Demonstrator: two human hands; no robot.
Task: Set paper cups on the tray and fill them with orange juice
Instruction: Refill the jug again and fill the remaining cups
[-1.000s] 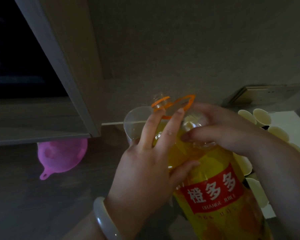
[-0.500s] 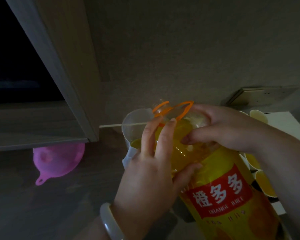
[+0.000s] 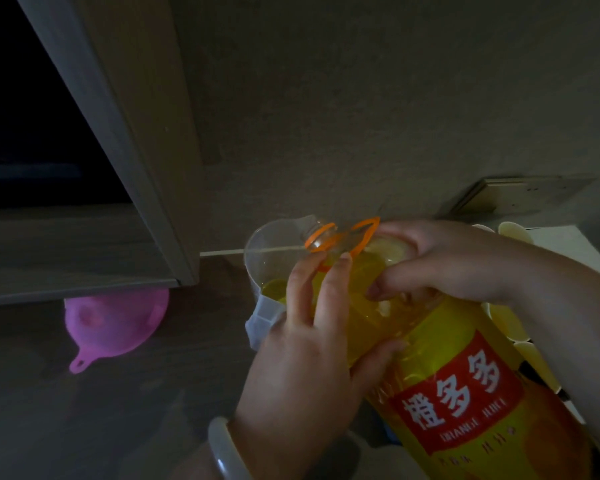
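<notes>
While tilted, orange juice bottle [image 3: 447, 375]: mouth over clear jug [image 3: 264, 251]
Your left hand [image 3: 302, 358]: grips it
Right hand [image 3: 440, 261]: grips it

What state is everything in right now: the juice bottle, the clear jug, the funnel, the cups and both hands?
juice bottle: uncapped, tilted, mouth over the jug rim.
clear jug: upright, a little juice in the bottom.
pink funnel: lying on the counter, untouched.
paper cups: upright on the tray, fill too dark to tell.
left hand: gripping the bottle's shoulder.
right hand: gripping the bottle near its neck.
</notes>
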